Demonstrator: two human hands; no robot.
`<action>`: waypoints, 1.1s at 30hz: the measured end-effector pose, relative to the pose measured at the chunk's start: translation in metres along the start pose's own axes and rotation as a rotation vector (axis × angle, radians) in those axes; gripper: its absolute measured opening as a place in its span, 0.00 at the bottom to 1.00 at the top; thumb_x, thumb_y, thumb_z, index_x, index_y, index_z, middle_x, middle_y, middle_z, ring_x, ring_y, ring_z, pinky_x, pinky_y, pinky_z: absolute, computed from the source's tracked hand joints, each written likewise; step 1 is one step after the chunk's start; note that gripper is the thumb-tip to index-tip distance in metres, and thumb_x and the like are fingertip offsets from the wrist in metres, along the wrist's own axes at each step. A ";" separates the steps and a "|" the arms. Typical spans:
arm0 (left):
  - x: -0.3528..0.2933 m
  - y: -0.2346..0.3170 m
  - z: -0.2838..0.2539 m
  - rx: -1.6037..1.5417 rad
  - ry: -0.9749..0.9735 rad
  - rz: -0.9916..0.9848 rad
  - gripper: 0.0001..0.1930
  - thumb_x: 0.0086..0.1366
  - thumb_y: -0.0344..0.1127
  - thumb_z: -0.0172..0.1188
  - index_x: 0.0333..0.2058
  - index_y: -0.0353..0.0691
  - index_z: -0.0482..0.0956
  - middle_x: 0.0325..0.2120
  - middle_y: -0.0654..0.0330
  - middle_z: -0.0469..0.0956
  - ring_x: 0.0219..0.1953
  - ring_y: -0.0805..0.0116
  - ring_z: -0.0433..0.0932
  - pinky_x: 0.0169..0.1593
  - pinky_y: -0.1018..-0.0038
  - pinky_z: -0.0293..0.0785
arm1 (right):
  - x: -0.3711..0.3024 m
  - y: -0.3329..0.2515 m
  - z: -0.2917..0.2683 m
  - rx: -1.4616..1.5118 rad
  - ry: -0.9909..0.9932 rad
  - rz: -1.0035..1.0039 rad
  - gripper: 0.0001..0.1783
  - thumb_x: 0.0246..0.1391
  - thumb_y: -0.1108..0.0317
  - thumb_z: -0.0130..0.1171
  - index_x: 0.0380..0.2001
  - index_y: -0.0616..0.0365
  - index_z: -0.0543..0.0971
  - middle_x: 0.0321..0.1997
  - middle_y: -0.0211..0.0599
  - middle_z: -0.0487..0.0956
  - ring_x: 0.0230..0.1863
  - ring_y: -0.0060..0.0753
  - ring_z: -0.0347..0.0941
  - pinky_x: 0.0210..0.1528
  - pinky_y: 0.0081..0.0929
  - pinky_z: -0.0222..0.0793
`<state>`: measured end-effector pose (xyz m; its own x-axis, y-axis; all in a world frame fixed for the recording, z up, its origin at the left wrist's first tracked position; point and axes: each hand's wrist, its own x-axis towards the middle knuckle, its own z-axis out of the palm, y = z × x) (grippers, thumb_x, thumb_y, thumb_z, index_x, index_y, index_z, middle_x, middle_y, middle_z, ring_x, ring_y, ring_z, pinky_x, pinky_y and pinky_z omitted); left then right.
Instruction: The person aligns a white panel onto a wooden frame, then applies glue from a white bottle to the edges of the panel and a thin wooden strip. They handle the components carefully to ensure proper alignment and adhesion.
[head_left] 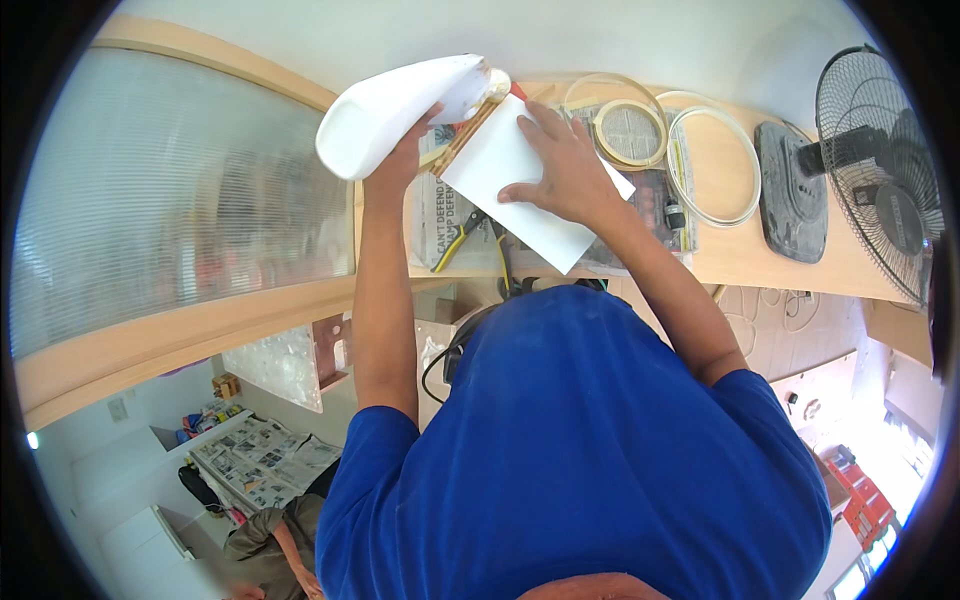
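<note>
My left hand is wrapped round a large white plastic bottle, tilted nearly on its side. The stained neck of the bottle points right, close over the brown strips along the far left edge of a flat white panel. Fingers and thumb spread, my right hand lies on the panel. Whether anything flows from the neck I cannot tell. Yellow-and-black pliers lie on the newspaper beside the panel's near left side. Something red shows just past the bottle's neck.
Pale round hoops and a bigger ring lie right of the panel. A black fan with its base stands at the right end of the wooden table. A ribbed translucent partition borders the left. Behind, another person is partly visible.
</note>
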<state>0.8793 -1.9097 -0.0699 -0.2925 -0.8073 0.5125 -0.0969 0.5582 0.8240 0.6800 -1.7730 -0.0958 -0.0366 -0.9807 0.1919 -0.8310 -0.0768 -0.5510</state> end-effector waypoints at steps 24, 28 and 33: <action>-0.092 -0.018 -0.095 -1.431 0.384 -0.729 0.20 0.71 0.40 0.62 0.57 0.38 0.72 0.37 0.59 0.77 0.29 0.71 0.71 0.30 0.78 0.71 | -0.057 0.208 -0.041 0.075 0.391 0.523 0.15 0.57 0.59 0.66 0.38 0.60 0.86 0.38 0.47 0.85 0.38 0.41 0.82 0.46 0.36 0.76; -0.105 -0.001 -0.099 -1.480 0.311 -0.661 0.21 0.71 0.42 0.62 0.57 0.38 0.72 0.33 0.60 0.74 0.31 0.70 0.70 0.32 0.77 0.71 | -0.103 0.254 -0.015 0.018 0.389 0.676 0.15 0.59 0.57 0.63 0.37 0.57 0.86 0.37 0.48 0.85 0.39 0.49 0.82 0.45 0.41 0.76; -0.100 -0.005 -0.098 -1.524 0.273 -0.656 0.19 0.68 0.32 0.59 0.53 0.28 0.69 0.37 0.54 0.72 0.29 0.70 0.69 0.31 0.77 0.67 | -0.121 0.245 0.006 0.172 0.434 0.639 0.15 0.65 0.59 0.58 0.41 0.60 0.84 0.36 0.50 0.84 0.39 0.53 0.81 0.46 0.41 0.75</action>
<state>1.0021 -1.8505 -0.1013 -0.4011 -0.9107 -0.0987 0.8663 -0.4122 0.2823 0.4841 -1.6741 -0.2596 -0.7208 -0.6889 0.0761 -0.4797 0.4166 -0.7722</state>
